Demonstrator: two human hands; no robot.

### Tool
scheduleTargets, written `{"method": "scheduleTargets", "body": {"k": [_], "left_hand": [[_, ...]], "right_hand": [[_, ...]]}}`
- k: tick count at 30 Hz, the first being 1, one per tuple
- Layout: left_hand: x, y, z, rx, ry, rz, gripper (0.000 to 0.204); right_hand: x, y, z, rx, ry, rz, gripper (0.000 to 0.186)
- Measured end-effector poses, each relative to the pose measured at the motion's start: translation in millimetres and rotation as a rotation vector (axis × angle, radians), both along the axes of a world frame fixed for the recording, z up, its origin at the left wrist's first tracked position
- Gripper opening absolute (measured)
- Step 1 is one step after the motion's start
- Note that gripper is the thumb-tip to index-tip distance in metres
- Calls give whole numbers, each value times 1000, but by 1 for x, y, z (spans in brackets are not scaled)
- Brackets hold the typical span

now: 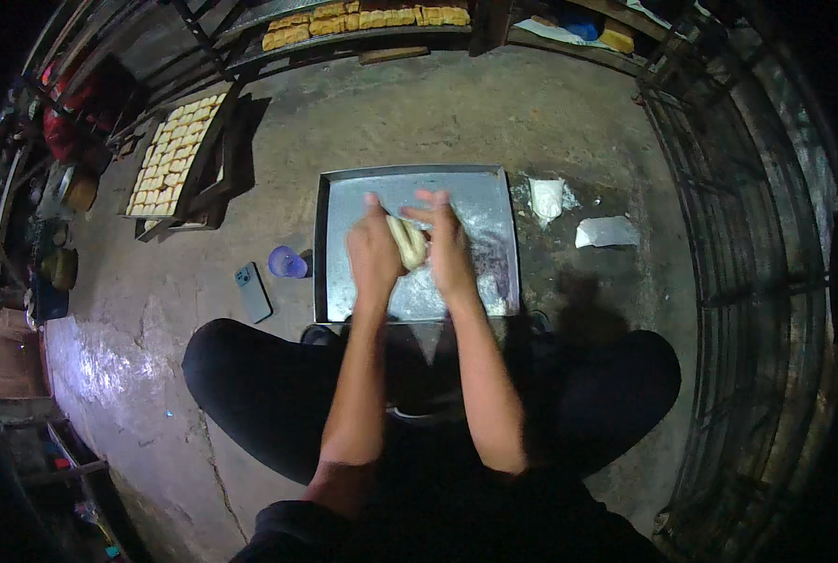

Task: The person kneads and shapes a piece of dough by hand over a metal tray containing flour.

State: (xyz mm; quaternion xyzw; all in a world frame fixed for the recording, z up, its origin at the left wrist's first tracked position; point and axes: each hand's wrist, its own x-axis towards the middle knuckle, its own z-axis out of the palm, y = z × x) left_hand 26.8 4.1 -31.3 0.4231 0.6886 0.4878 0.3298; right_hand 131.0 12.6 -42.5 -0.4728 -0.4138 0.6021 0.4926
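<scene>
A pale, folded strip of dough (409, 246) is between my two hands, above a shallow metal tray (339, 202). My left hand (374, 255) is curled closed on the dough's left side, its thumb pointing away from me. Close against the right side is my right hand (451, 249), with its fingers stretched and apart, slightly smeared at the tips. Whether its palm touches the dough is hard to see. White flour dusts the tray's bottom, mostly in the near half.
Left of the tray are a purple cup (288, 263) and a phone (253, 292). Two white bags (548, 199) lie to the right beside spilled powder. A tray of dough pieces (176, 155) rests at far left. Racks with baked bread (363, 21) line the back; metal racks (719, 244) stand right.
</scene>
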Motion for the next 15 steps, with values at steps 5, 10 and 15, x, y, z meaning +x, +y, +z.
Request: {"method": "scheduleTargets", "body": {"k": [5, 10, 15], "left_hand": [[-11, -2, -11, 223, 197, -69, 54], [12, -8, -28, 164, 262, -170, 52], [-2, -3, -48, -81, 215, -125, 61]], "right_hand": [[-39, -21, 4, 299, -251, -164, 48], [4, 6, -13, 97, -518, -97, 65], [-6, -3, -61, -93, -465, -20, 68]]}}
